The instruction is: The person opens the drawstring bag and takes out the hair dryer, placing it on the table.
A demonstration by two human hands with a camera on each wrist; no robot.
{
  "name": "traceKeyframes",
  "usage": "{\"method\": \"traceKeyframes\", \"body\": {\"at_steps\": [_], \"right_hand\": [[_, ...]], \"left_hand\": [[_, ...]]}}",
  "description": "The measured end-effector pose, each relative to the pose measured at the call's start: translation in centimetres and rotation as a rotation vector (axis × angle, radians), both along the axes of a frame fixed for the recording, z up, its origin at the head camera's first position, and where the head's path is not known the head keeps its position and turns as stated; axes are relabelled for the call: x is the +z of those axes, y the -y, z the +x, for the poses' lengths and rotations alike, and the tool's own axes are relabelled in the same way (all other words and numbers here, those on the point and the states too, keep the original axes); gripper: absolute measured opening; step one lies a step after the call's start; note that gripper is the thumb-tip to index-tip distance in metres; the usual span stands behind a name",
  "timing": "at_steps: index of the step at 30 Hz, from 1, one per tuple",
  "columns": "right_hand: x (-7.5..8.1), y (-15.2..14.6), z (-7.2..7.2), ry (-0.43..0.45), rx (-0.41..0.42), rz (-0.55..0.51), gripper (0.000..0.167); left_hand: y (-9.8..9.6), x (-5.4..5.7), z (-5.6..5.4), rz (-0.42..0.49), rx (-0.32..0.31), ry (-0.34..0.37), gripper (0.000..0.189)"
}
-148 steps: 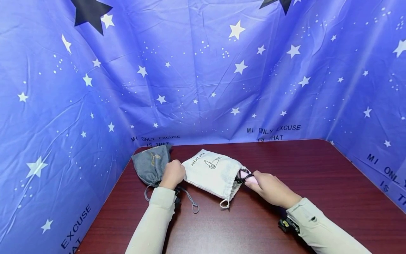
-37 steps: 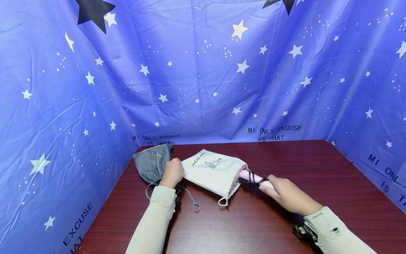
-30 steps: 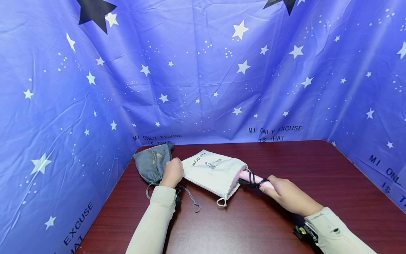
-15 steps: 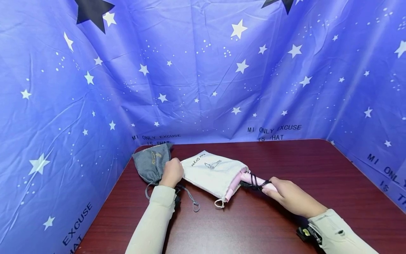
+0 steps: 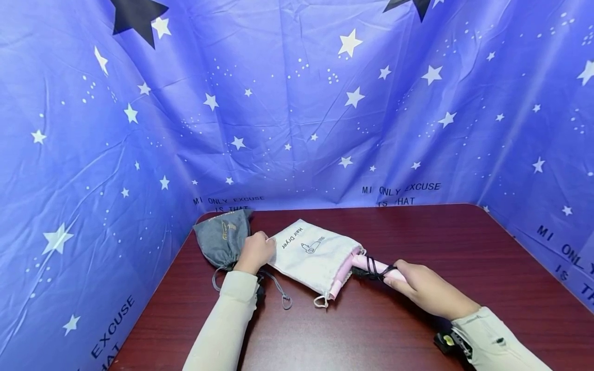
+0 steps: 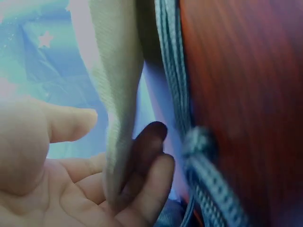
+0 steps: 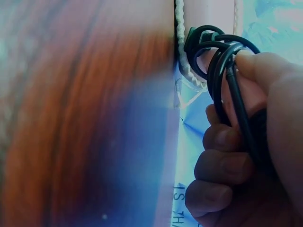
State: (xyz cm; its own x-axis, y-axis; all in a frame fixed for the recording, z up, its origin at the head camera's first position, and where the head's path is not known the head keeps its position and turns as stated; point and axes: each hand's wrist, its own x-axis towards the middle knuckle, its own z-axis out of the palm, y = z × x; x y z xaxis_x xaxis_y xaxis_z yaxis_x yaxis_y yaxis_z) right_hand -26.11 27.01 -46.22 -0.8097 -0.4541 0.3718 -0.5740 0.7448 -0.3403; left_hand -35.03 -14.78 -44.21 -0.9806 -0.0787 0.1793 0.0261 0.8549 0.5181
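Note:
A white drawstring bag (image 5: 308, 250) printed "Hair Dryer" lies mid-table, its mouth facing right. From that mouth protrudes the pink handle (image 5: 366, 263) of a hair dryer, with more pink body (image 5: 341, 275) showing at the opening. A black cord (image 7: 218, 71) is wound around the handle. My right hand (image 5: 429, 291) grips the handle's end, fingers curled below and thumb on top. At the bag's left corner is my left hand (image 5: 256, 252). In the left wrist view, the corner hangs between thumb (image 6: 71, 124) and loosely bent fingers (image 6: 154, 184), the thumb apart from the cloth.
A grey drawstring pouch (image 5: 223, 239) rests at the table's back left, its grey cord (image 5: 283, 293) trailing beside my left wrist. The reddish-brown table (image 5: 352, 335) is bordered at the back and sides by a blue star-printed curtain (image 5: 287, 123).
The right hand has drawn the hair dryer farther out, toward the lower right; more pink shows. Just now the left hand has shifted slightly right over the bag's corner, and the bag has turned a little.

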Motion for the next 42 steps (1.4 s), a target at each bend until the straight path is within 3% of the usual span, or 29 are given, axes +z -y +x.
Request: {"method": "traceKeyframes", "body": {"at_steps": [5,10,17,23,42], "right_hand": [[-0.09,-0.06,-0.16,0.004,0.006,0.002,0.026],[-0.14,-0.12,-0.17,0.015,0.005,0.004,0.025],[-0.06,-0.22,-0.1,0.026,0.015,0.003,0.023],[-0.11,-0.4,-0.14,0.028,0.005,0.003,0.023],[0.17,-0.64,-0.12,0.036,0.016,-0.014,0.022]], "left_hand": [[-0.39,0.03,0.01,0.002,-0.042,0.008,0.034],[-0.52,0.09,-0.03,-0.008,-0.028,-0.003,0.034],[-0.54,0.15,-0.02,-0.025,0.009,-0.084,0.026],[-0.45,0.13,0.05,-0.023,0.002,-0.112,0.026],[-0.15,0.36,0.25,-0.015,0.004,-0.066,0.025]]}}
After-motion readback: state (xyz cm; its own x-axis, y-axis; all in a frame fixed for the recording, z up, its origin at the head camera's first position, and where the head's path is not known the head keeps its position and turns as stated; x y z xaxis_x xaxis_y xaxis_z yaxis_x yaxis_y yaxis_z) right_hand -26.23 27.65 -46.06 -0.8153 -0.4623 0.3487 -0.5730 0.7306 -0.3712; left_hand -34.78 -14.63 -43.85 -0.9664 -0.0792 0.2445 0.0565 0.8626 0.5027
